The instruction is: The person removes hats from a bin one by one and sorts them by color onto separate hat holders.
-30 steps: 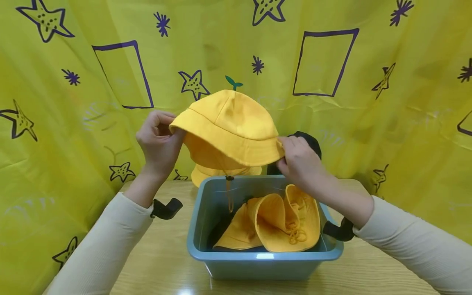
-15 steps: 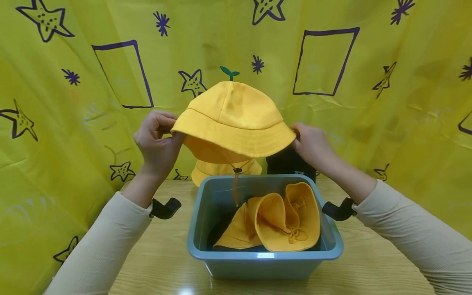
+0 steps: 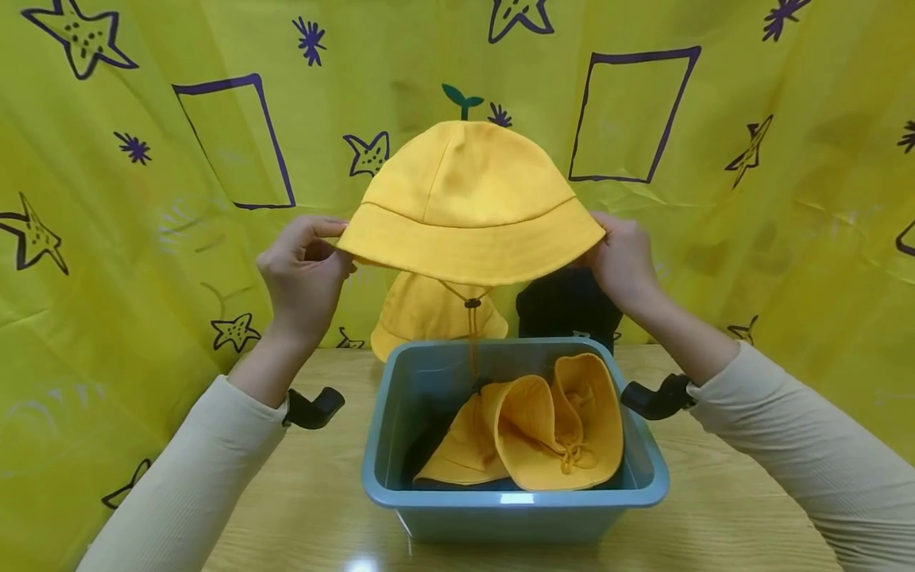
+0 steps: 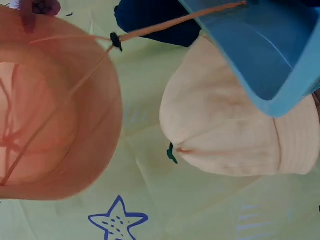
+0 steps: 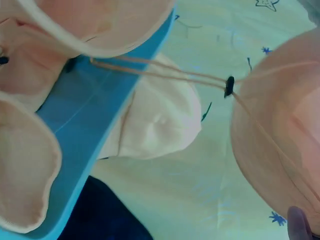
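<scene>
A yellow bucket hat with a green sprout on its crown is held up above the blue bin. My left hand pinches the brim at its left end, and my right hand grips the opposite end. The chin cord and its black toggle dangle beneath, toward the bin. Both wrist views look into the hat's underside; one fingertip shows at the brim in the right wrist view. More yellow hats lie folded inside the bin.
Behind the bin stands another yellow hat, also with a green sprout, beside a dark, cap-like thing. The wooden table meets a yellow curtain drawn with stars and rectangles.
The hat has risen and levelled out, its right side lifting most. My right hand has moved up and to the right, while the left has stayed nearly in place.
</scene>
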Demonstrator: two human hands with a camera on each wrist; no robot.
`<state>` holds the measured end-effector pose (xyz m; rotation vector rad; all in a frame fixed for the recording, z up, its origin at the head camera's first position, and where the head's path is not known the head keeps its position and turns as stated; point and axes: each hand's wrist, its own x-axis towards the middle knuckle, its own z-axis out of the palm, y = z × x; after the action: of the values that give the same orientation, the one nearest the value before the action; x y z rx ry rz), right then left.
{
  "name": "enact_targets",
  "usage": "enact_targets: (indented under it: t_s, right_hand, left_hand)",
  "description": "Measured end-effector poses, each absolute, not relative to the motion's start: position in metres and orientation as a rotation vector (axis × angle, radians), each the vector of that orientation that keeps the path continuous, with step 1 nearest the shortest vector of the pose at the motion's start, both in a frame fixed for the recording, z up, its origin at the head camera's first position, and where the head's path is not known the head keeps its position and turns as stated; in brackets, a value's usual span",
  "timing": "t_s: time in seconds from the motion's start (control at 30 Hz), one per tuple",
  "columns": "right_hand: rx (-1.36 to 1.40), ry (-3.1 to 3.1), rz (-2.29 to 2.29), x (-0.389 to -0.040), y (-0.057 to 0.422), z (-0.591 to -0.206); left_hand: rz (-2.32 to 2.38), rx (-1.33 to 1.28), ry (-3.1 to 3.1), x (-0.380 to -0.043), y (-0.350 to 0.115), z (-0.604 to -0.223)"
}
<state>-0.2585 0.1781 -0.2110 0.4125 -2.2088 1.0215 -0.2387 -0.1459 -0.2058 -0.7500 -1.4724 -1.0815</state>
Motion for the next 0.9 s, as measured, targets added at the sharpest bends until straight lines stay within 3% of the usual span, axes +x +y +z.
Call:
enact_targets:
  t_s: [0.33, 0.7, 0.9]
  right_hand:
    - [0.424, -1.984, 1.035, -0.272, 0.16, -0.182]
    - [0.505, -1.853, 1.086, -0.302, 0.132, -0.157]
    - [0.458, -1.995, 1.113, -0.319, 0.113, -0.159]
  left_hand:
    - [-1.124, -0.631, -1.516, -0.246, -0.141, -0.179]
    - [-1.346, -0.405, -1.612, -0.279, -0.151, -0.143]
    - [-1.467, -0.364, -1.662, -0.3, -0.162, -0.146]
